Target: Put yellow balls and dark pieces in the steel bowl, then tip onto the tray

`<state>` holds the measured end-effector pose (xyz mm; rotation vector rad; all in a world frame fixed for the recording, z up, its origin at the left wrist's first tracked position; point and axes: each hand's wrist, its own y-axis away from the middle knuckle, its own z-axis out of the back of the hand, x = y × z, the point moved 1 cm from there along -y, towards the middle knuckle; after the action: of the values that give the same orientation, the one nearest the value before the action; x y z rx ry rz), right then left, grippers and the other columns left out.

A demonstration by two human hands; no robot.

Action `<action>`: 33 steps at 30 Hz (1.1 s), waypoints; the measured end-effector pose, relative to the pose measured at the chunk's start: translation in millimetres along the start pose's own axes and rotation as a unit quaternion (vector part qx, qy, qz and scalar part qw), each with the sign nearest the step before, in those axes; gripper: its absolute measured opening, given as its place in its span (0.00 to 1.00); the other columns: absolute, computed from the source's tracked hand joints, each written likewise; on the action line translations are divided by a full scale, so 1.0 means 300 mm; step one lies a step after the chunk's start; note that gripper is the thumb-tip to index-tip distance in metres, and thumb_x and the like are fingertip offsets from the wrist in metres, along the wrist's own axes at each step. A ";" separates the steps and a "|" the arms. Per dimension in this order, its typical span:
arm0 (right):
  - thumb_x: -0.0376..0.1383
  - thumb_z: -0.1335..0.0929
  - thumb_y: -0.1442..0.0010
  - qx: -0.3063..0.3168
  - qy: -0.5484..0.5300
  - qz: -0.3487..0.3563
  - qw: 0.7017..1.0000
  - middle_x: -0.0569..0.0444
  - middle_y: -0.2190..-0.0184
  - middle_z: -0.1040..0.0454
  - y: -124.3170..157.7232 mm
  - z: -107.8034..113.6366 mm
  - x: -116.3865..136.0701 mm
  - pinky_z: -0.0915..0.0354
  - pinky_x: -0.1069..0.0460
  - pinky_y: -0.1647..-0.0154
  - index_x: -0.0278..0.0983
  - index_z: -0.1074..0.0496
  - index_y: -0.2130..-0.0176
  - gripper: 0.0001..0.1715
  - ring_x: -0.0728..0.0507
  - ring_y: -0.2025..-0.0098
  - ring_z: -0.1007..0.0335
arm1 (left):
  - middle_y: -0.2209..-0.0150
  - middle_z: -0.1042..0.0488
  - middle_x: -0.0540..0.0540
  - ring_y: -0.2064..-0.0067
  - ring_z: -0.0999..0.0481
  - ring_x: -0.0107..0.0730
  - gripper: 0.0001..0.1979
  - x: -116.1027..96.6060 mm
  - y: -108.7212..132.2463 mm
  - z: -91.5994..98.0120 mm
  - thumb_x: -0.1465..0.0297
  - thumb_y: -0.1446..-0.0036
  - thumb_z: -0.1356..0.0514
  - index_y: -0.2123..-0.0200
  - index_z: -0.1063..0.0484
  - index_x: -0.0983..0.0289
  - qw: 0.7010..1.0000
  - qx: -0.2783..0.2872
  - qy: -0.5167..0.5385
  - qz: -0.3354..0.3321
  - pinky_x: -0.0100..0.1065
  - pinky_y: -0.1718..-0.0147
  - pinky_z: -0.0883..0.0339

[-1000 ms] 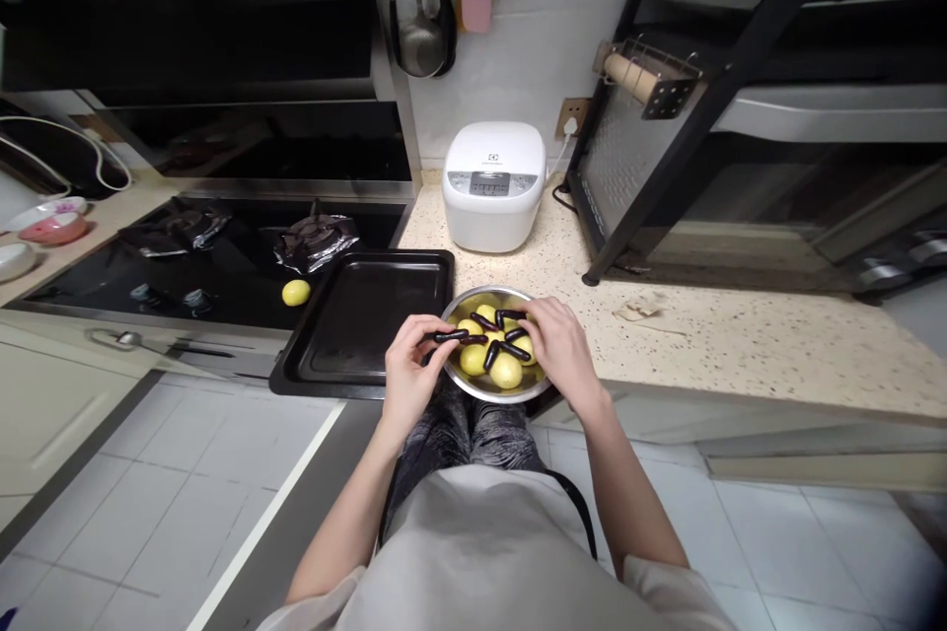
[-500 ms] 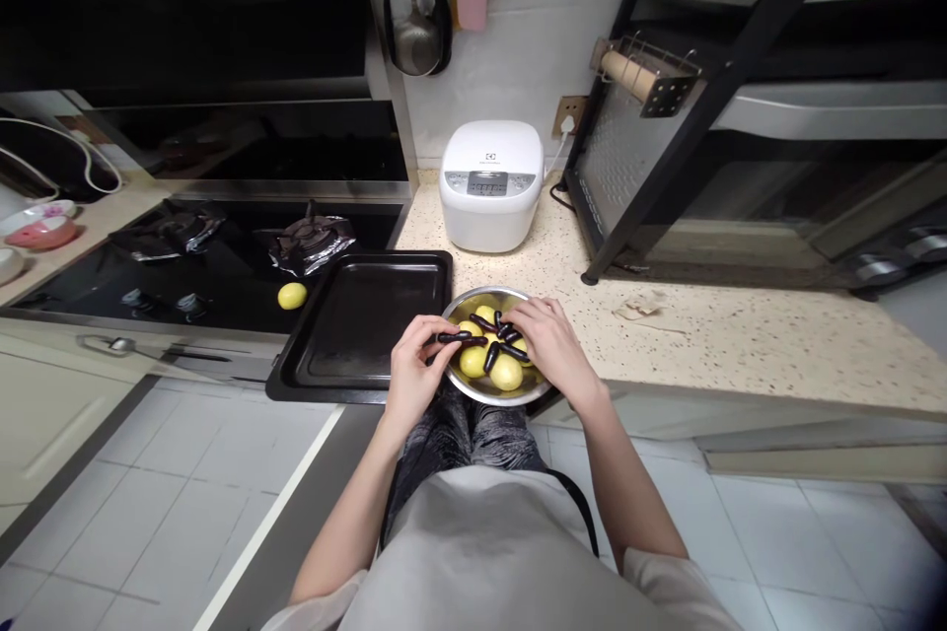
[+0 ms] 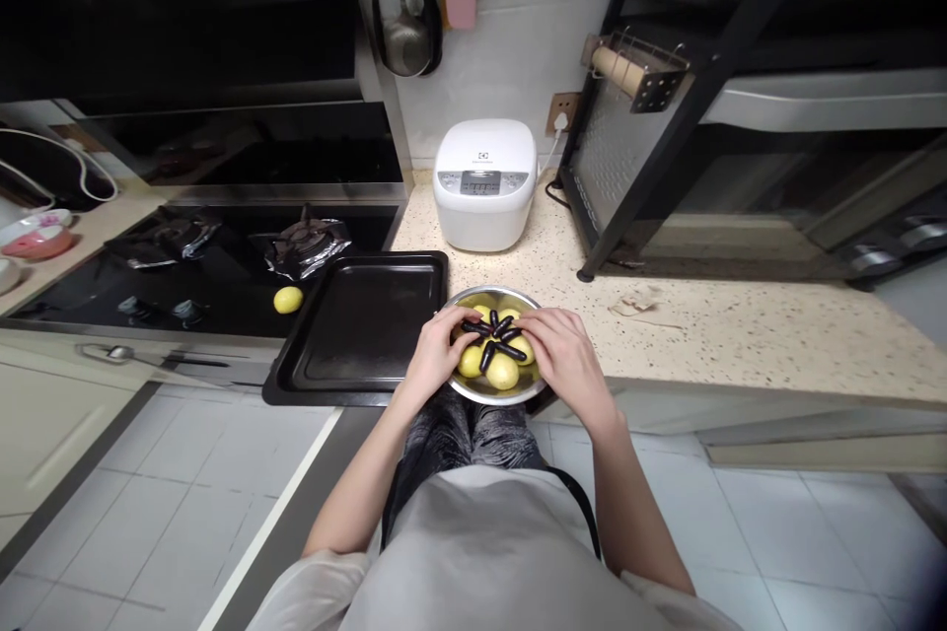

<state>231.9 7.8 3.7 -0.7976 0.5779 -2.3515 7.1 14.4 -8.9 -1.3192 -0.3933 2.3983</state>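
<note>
A steel bowl sits at the front edge of the speckled counter. It holds several yellow round fruits with small dark purple eggplants laid on top like spokes. My left hand is at the bowl's left rim, fingers curled onto an eggplant. My right hand rests on the bowl's right side, fingertips on another eggplant.
A black baking tray lies left of the bowl, partly over the black hob, where one yellow fruit and crumpled foil lie. A white rice cooker stands behind. A black rack fills the right.
My left hand moved right into the bowl and brought its eggplant in among the others. The right hand shifted slightly over the bowl's right side.
</note>
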 end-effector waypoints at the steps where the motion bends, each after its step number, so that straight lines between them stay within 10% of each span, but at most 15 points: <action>1: 0.29 0.39 0.29 -0.002 0.000 -0.002 1.000 0.47 0.54 0.19 0.005 0.005 0.001 0.35 0.38 0.44 0.41 0.22 0.51 0.18 0.36 0.49 0.26 | 0.55 0.17 0.57 0.51 0.18 0.43 0.10 0.002 -0.002 0.000 0.77 0.38 0.36 0.55 0.21 0.61 1.000 0.008 -0.004 0.001 0.45 0.46 0.26; 12: 0.32 0.38 0.27 -0.011 -0.002 -0.005 1.000 0.47 0.53 0.19 0.031 0.013 0.009 0.34 0.38 0.44 0.39 0.23 0.51 0.15 0.37 0.48 0.26 | 0.54 0.18 0.58 0.50 0.20 0.43 0.09 -0.005 0.002 0.020 0.75 0.36 0.37 0.54 0.21 0.60 0.999 0.026 -0.024 -0.006 0.44 0.46 0.27; 22: 0.32 0.37 0.27 -0.087 -0.007 -0.051 0.995 0.49 0.56 0.19 0.127 0.030 0.002 0.33 0.41 0.47 0.40 0.23 0.54 0.12 0.39 0.51 0.25 | 0.54 0.20 0.57 0.50 0.21 0.40 0.07 -0.051 0.115 0.113 0.68 0.30 0.41 0.55 0.22 0.59 0.990 -0.122 -0.072 -0.004 0.41 0.46 0.29; 29: 0.33 0.36 0.28 -0.129 -0.011 -0.067 0.989 0.49 0.58 0.19 0.169 0.021 0.006 0.31 0.42 0.50 0.40 0.23 0.55 0.11 0.39 0.53 0.24 | 0.43 0.23 0.59 0.40 0.25 0.47 0.22 0.014 0.205 0.263 0.54 0.37 0.33 0.44 0.24 0.56 0.986 0.109 -0.128 0.001 0.48 0.38 0.33; 33: 0.32 0.36 0.29 -0.128 -0.024 -0.069 0.989 0.49 0.58 0.19 0.176 0.015 0.022 0.30 0.42 0.49 0.40 0.23 0.56 0.11 0.38 0.52 0.24 | 0.44 0.21 0.59 0.43 0.23 0.49 0.29 0.057 0.230 0.297 0.51 0.46 0.27 0.45 0.23 0.58 0.980 0.127 -0.150 0.010 0.49 0.41 0.30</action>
<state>250.9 -36.1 -19.9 -1.0371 0.8397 -2.4052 -90.0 -45.2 -3.7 -0.8596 -0.1435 2.5677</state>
